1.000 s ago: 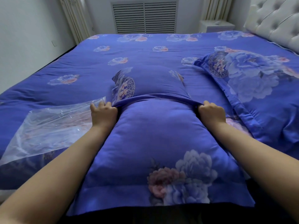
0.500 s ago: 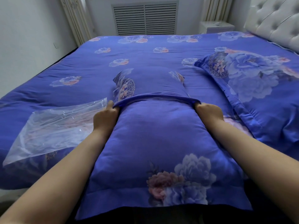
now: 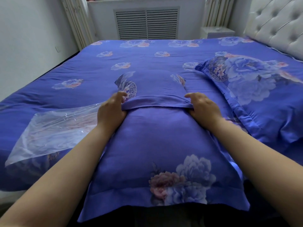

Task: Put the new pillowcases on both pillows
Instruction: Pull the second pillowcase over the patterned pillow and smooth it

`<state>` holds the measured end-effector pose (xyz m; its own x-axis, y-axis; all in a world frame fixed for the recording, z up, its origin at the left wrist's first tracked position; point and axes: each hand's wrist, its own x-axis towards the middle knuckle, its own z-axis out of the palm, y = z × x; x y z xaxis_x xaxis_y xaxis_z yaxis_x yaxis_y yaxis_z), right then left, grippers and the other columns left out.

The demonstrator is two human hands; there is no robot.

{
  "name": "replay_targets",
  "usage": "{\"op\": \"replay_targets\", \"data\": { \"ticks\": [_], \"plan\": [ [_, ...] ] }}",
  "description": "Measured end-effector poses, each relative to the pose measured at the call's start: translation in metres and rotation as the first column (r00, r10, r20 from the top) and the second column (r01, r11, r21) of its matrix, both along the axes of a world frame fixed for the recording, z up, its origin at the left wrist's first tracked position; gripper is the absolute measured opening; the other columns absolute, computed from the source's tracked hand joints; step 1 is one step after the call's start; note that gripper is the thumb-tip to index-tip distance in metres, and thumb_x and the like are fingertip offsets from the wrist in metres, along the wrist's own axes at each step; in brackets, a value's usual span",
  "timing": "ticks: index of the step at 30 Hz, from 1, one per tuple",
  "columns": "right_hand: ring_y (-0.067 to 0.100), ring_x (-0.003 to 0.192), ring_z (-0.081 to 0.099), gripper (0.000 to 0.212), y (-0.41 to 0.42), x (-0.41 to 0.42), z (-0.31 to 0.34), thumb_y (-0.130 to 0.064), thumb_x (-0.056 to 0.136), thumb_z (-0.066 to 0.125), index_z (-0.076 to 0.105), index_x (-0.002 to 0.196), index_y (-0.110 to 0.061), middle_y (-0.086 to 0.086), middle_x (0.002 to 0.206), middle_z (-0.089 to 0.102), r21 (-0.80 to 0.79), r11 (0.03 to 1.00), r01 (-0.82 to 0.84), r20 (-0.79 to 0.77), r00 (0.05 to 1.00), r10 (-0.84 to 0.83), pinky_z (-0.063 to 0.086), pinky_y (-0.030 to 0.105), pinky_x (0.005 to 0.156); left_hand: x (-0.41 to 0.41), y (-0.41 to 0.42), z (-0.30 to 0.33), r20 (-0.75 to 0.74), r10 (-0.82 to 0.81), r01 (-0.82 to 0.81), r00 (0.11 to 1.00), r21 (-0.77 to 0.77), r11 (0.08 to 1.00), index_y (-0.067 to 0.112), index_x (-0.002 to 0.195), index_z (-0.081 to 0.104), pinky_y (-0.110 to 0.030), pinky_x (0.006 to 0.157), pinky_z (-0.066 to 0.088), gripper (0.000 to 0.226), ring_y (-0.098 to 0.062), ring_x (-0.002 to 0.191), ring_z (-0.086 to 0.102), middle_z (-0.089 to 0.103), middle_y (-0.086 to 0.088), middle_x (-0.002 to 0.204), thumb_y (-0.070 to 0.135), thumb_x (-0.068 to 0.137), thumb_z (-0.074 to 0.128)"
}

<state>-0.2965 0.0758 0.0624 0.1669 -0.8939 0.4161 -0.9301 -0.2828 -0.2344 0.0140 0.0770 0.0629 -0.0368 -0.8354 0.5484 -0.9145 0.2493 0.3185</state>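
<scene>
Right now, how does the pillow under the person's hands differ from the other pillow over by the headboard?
The near pillow lies lengthwise in front of the person, with the left hand and right hand at its case's open edge; the far pillow lies untouched beside the headboard. The near pillow's far end pokes out uncovered by the outer layer, while the far pillow looks fully cased. Both wear the same blue floral fabric.

The pillowcase hides the near pillow; the second pillow is cut off at the right edge.
</scene>
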Motion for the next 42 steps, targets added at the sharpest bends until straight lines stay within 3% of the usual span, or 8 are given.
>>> {"op": "replay_targets", "data": {
  "ticks": [3, 6, 10, 15, 31, 37, 40, 42],
  "plan": [
    [0.032, 0.112, 0.055, 0.034, -0.006, 0.017, 0.015, -0.026, 0.09, 0.052, 0.053, 0.124, -0.021, 0.008, 0.125, 0.058, 0.189, 0.98, 0.055, -0.008, 0.999, -0.054, 0.042, 0.037, 0.083, -0.015, -0.007, 0.014, 0.049, 0.033, -0.033, 0.998, -0.002, 0.999, 0.02, 0.103, 0.063, -0.036, 0.069, 0.044, 0.025, -0.036, 0.091, 0.062, 0.068, -0.006, 0.104, 0.015, 0.08, 0.055],
    [0.037, 0.091, 0.063, 0.037, -0.003, 0.017, 0.022, -0.02, 0.081, 0.041, 0.063, 0.111, -0.021, 0.013, 0.104, 0.069, -0.121, 0.979, 0.163, 0.078, 0.985, -0.154, 0.045, 0.037, 0.071, -0.022, -0.002, 0.024, 0.02, 0.036, -0.032, 0.999, -0.196, 0.98, 0.015, 0.089, 0.066, -0.032, 0.055, 0.039, 0.027, -0.04, 0.066, 0.062, 0.068, -0.014, 0.075, 0.01, 0.067, 0.05],
    [0.032, 0.064, 0.067, 0.044, 0.014, 0.0, 0.01, -0.016, 0.065, 0.041, 0.072, 0.095, -0.016, 0.008, 0.081, 0.073, -0.438, 0.898, 0.041, 0.118, 0.993, 0.012, 0.049, 0.03, 0.053, -0.014, 0.016, 0.013, 0.182, -0.059, 0.136, 0.982, -0.452, 0.882, 0.02, 0.089, 0.062, -0.028, 0.043, 0.043, 0.031, -0.033, 0.049, 0.06, 0.066, -0.008, 0.063, 0.008, 0.062, 0.053],
    [0.033, 0.057, 0.066, 0.037, 0.031, -0.004, -0.008, -0.022, 0.068, 0.042, 0.072, 0.091, -0.017, 0.008, 0.072, 0.071, -0.354, 0.934, -0.05, 0.035, 0.997, 0.066, 0.049, 0.031, 0.048, -0.011, 0.033, -0.007, 0.302, -0.065, 0.19, 0.951, -0.405, 0.894, 0.021, 0.09, 0.069, -0.031, 0.038, 0.043, 0.02, -0.032, 0.048, 0.059, 0.066, -0.004, 0.064, 0.016, 0.078, 0.054],
    [0.03, 0.061, 0.059, 0.021, 0.061, -0.021, -0.032, -0.009, 0.088, 0.056, 0.073, 0.097, -0.016, 0.004, 0.065, 0.061, -0.593, 0.792, -0.146, -0.11, 0.989, 0.1, 0.048, 0.034, 0.051, -0.008, 0.08, -0.017, 0.388, -0.105, 0.295, 0.916, -0.471, 0.832, 0.016, 0.08, 0.07, -0.033, 0.043, 0.042, 0.013, -0.024, 0.063, 0.055, 0.059, -0.001, 0.066, 0.016, 0.091, 0.062],
    [0.035, 0.093, 0.056, 0.016, 0.066, -0.016, -0.044, -0.011, 0.081, 0.057, 0.067, 0.093, -0.013, 0.011, 0.099, 0.06, -0.288, 0.951, 0.111, 0.042, 0.994, -0.104, 0.047, 0.041, 0.069, -0.013, 0.082, -0.034, 0.128, -0.089, 0.115, 0.988, -0.213, 0.97, 0.015, 0.084, 0.061, -0.035, 0.056, 0.048, 0.008, -0.028, 0.088, 0.056, 0.06, -0.004, 0.095, 0.009, 0.079, 0.057],
    [0.036, 0.105, 0.053, 0.032, 0.066, -0.018, -0.036, -0.004, 0.085, 0.049, 0.059, 0.114, -0.014, 0.014, 0.11, 0.059, 0.016, 0.96, 0.279, 0.053, 0.959, -0.279, 0.044, 0.042, 0.078, -0.012, 0.08, -0.031, 0.014, -0.047, 0.048, 0.999, -0.075, 0.996, 0.019, 0.11, 0.058, -0.041, 0.065, 0.05, 0.043, -0.033, 0.09, 0.059, 0.061, -0.006, 0.097, -0.002, 0.073, 0.056],
    [0.036, 0.106, 0.052, 0.035, 0.069, -0.012, -0.029, -0.005, 0.083, 0.051, 0.06, 0.115, -0.014, 0.014, 0.111, 0.059, -0.003, 0.971, 0.24, 0.05, 0.97, -0.239, 0.042, 0.042, 0.083, -0.018, 0.079, -0.022, 0.084, -0.062, 0.07, 0.994, -0.097, 0.993, 0.02, 0.119, 0.059, -0.042, 0.066, 0.051, 0.053, -0.034, 0.09, 0.059, 0.062, -0.006, 0.098, -0.002, 0.071, 0.054]
  ]
}}
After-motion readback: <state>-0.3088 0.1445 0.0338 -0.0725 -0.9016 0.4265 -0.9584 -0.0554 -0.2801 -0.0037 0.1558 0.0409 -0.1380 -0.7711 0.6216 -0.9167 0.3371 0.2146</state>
